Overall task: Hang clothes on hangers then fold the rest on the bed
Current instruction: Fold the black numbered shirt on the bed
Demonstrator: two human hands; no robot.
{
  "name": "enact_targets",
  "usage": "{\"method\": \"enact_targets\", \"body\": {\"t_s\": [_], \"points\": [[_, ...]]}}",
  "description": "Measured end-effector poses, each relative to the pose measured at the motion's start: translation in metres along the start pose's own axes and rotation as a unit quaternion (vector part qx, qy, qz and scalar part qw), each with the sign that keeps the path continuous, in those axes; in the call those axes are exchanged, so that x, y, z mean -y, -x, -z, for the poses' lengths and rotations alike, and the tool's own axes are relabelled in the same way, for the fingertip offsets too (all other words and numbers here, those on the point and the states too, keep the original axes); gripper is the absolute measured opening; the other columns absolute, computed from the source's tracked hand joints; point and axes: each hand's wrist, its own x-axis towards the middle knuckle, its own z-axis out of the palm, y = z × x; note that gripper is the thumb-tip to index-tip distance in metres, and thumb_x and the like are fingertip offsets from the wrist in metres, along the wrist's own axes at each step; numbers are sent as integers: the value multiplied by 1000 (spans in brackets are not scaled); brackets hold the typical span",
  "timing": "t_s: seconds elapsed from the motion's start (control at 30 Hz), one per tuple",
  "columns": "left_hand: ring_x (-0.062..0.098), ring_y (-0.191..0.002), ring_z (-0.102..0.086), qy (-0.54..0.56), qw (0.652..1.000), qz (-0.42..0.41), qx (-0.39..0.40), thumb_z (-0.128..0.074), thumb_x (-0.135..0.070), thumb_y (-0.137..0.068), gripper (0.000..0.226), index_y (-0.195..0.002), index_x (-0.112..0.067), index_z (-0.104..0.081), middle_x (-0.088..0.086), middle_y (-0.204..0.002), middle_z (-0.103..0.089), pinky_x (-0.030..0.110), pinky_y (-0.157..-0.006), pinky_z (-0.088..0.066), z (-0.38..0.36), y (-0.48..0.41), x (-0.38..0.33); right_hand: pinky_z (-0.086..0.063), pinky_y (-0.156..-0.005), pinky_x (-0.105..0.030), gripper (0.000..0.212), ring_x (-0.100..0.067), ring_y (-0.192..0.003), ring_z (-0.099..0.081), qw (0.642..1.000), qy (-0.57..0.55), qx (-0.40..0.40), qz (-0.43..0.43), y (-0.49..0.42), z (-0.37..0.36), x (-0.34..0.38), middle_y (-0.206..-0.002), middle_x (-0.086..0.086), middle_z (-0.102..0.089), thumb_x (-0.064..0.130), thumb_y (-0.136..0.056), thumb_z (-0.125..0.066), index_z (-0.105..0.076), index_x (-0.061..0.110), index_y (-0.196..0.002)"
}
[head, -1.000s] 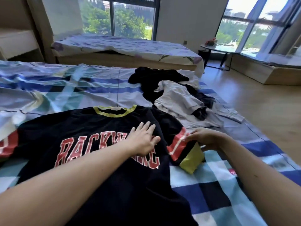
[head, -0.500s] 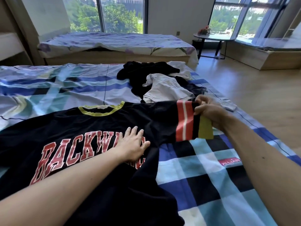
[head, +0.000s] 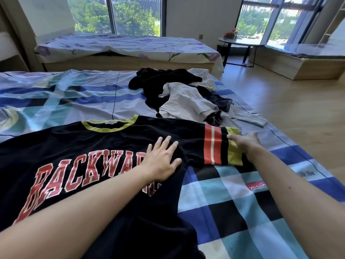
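Note:
A black t-shirt (head: pixel 97 143) with red lettering and a yellow collar lies face up on the checked bed sheet (head: pixel 233 208). Its right sleeve (head: pixel 216 146), striped red and white with a yellow cuff, is spread flat to the right. My left hand (head: pixel 162 159) presses flat on the shirt's chest, fingers straight. My right hand (head: pixel 244 143) rests on the yellow cuff at the sleeve's end with fingers extended. Behind the shirt lies a pile of black and grey clothes (head: pixel 186 96).
A second bed (head: pixel 130 47) with a floral sheet stands at the back under the window. A small round table (head: pixel 237 42) with flowers is at the back right. Wooden floor (head: pixel 298 109) runs along the bed's right edge.
My right hand pulled the folded sleeve out to the right, laid it flat and let go of it. My left hand stayed pressed on the shirt's chest.

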Motion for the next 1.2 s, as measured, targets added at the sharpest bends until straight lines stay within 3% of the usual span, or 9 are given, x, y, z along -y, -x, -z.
{"method": "enact_targets", "body": {"t_s": [0.1, 0.23, 0.4, 0.63, 0.73, 0.9, 1.07, 1.13, 1.2], "points": [[21, -154, 11, -1, 998, -30, 51, -33, -51, -103, 62, -159, -32, -13, -3, -168, 5, 54, -123, -1, -2, -8, -8, -57, -78, -43, 50, -31, -91, -64, 999, -38, 29, -14, 9, -1, 5, -106, -16, -62, 21, -75, -88, -52, 4, -105], [23, -154, 8, -12, 994, -28, 104, -27, -53, -104, 59, -158, -33, -17, -1, -168, 1, 56, -122, 3, -4, -12, -13, -51, -37, -32, 55, -27, -51, -67, 991, -88, 89, -42, 23, 4, 20, -87, -18, -68, 8, -73, -85, -60, -3, -120], [24, -135, -47, 263, 962, 21, 71, -29, -67, -95, 68, -131, -20, -64, 5, -143, -56, 45, -118, -30, 24, -26, -14, -59, -54, -43, 29, -34, -80, -70, 974, -145, 169, 48, 58, 10, 69, -102, -19, -71, 1, -84, -74, -62, 3, -110], [28, -109, -67, 661, 749, 48, 6, -45, -72, -89, 68, -132, -21, -60, 8, -123, -69, 47, -94, -54, 91, -24, 1, -56, -93, -31, 60, -21, -119, -64, 841, -121, 435, 296, 119, -17, 121, -131, -10, -66, -7, -92, -60, -47, 19, -144], [25, -104, -70, 620, 780, 84, -27, -77, -50, -79, 57, -124, -17, -65, 10, -123, -70, 41, -87, -57, 89, -20, 20, -47, -109, -42, 60, -21, -129, -59, 819, -136, 464, 309, 123, -36, 119, -137, -9, -63, -12, -94, -49, -44, 17, -147], [24, -76, -70, 566, 764, 245, -189, -69, 6, -83, 22, -94, -13, -64, 15, -101, -73, 38, -70, -60, 70, -24, 52, -52, -101, -44, 43, -28, -117, -65, 909, -115, 279, 288, 105, -53, 97, -119, -12, -70, -12, -94, -44, -59, 12, -126], [11, -79, -62, 454, 809, 245, -281, -68, 3, -85, 75, -149, -21, -37, 6, -133, -60, 27, -70, -55, 72, -16, 86, -54, -78, -22, 37, -20, -103, -65, 925, -32, 226, 304, 90, -72, 71, -117, -13, -69, -11, -94, -48, -62, 11, -120], [6, -71, -56, 406, 834, 249, -278, -61, 6, -89, 92, -158, -35, -16, -2, -148, -45, 20, -58, -49, 66, -8, 99, -51, -96, -25, 40, -18, -115, -61, 909, 16, 232, 346, 94, -86, 65, -126, -10, -65, -8, -94, -52, -61, 12, -126], [16, -82, -64, 358, 857, 260, -262, -56, 8, -88, 82, -154, -35, -32, -9, -142, -46, 24, -66, -54, 56, 1, 111, -34, -113, -23, 45, -19, -133, -50, 878, 94, 249, 398, 102, -104, 59, -142, -7, -56, -1, -95, -56, -56, 12, -138]]}}
